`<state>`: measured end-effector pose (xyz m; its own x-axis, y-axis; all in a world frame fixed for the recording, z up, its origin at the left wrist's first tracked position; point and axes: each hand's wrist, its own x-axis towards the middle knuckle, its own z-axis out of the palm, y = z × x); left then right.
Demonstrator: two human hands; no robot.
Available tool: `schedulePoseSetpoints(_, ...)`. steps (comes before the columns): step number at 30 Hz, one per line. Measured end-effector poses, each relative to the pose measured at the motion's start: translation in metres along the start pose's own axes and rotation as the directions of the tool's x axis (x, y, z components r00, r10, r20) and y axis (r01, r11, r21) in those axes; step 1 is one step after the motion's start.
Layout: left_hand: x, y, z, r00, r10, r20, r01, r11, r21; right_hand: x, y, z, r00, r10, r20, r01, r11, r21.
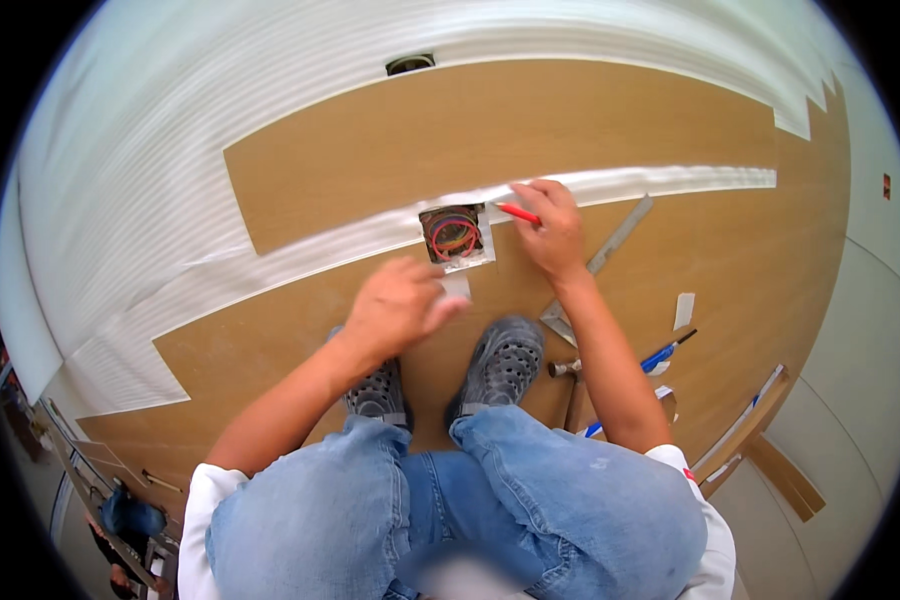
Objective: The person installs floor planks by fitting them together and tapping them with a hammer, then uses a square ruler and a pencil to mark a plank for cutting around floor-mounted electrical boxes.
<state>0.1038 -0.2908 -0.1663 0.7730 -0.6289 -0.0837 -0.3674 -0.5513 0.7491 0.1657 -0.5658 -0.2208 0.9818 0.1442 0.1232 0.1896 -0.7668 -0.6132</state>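
My right hand (553,228) pinches a red pencil (518,212), its tip close to the upper right corner of a square floor box (454,234). Coiled red, orange and other coloured wires (455,237) lie inside the box, which sits in a notch at the edge of the wood-look floor planks (300,320). Beside the box's lower left corner is my left hand (398,305), thumb spread and fingers reaching toward the rim; nothing shows in it. Just below the box is a small pale patch (457,288), partly behind that hand.
A metal square (610,245) lies right of my right forearm, with a hammer (564,370) and a blue-handled tool (660,357) nearer me. White ribbed underlay (140,300) spreads left and beyond a separate plank strip (490,125). Another person (133,515) is at lower left.
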Motion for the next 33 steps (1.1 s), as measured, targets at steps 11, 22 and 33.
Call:
schedulePoseSetpoints(11, -0.060, -0.194, -0.062, 0.355, -0.744, -0.566, 0.712, 0.607, -0.352, 0.011, 0.057, -0.034, 0.627, 0.774, 0.088, -0.588, 0.395, 0.706)
schedulePoseSetpoints(22, -0.064, -0.218, -0.099, 0.194, -0.978, -0.070, 0.426, 0.149, -0.893, 0.022, 0.047, -0.029, 0.408, 0.875, 0.262, -0.453, -0.055, 0.890)
schedulePoseSetpoints(33, -0.059, -0.088, -0.192, 0.374, -0.892, -0.255, 0.225, 0.353, -0.908, 0.037, 0.077, -0.068, 0.459, 0.873, 0.168, -0.165, -0.102, 0.981)
